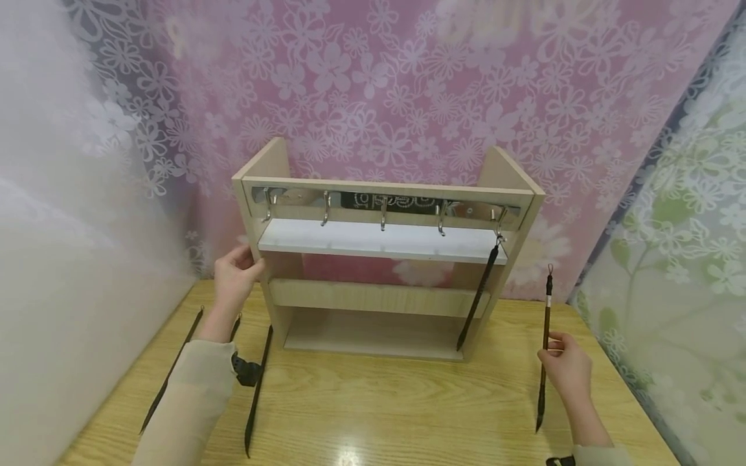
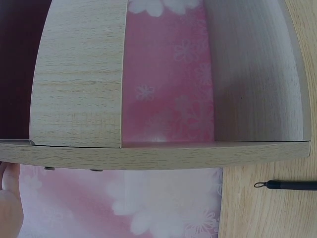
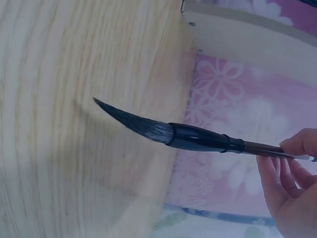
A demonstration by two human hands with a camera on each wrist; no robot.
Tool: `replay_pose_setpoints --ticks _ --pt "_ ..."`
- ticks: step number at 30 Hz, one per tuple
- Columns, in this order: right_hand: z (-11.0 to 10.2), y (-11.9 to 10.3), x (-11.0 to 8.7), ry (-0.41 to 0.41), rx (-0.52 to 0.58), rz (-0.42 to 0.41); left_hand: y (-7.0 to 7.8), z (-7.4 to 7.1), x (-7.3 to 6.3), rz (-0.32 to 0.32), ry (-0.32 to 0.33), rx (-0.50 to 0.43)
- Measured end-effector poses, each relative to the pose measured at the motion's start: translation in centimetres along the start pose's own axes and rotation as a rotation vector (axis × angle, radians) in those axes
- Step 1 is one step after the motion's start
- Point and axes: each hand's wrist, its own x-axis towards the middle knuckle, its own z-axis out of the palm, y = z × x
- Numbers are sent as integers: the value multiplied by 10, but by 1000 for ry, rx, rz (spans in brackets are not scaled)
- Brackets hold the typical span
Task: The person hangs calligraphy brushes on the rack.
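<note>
A wooden rack (image 1: 379,298) with a row of metal hooks (image 1: 383,213) along its upper front stands on the table. My left hand (image 1: 234,275) grips the edge of its left side panel; in the left wrist view only part of that hand (image 2: 10,203) shows beside the panel. Out to the right, my right hand (image 1: 568,366) pinches a calligraphy brush (image 1: 546,317) by the handle, loop up and bristles down. Dark pointed bristles (image 3: 133,121) fill the middle of the right wrist view. A second brush (image 1: 479,298) hangs by its loop from the rightmost hook.
Left of the rack, several more brushes lie on the wooden table (image 1: 373,401), among them one long dark brush (image 1: 258,395) and another brush (image 1: 171,372) farther left. Flowered wall covering (image 1: 379,84) rises behind the rack, with further walls at both sides.
</note>
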Motion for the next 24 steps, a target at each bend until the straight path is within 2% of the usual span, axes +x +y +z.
replay_pose_setpoints --ticks 11,20,24 --pt "-2 -30 -16 99 57 -40 -1 1 0 -7 16 3" --pt "-2 -50 -28 167 93 -136 0 1 0 4 12 17" --pt "-3 -60 -34 180 111 -149 -1 1 0 -2 18 20"
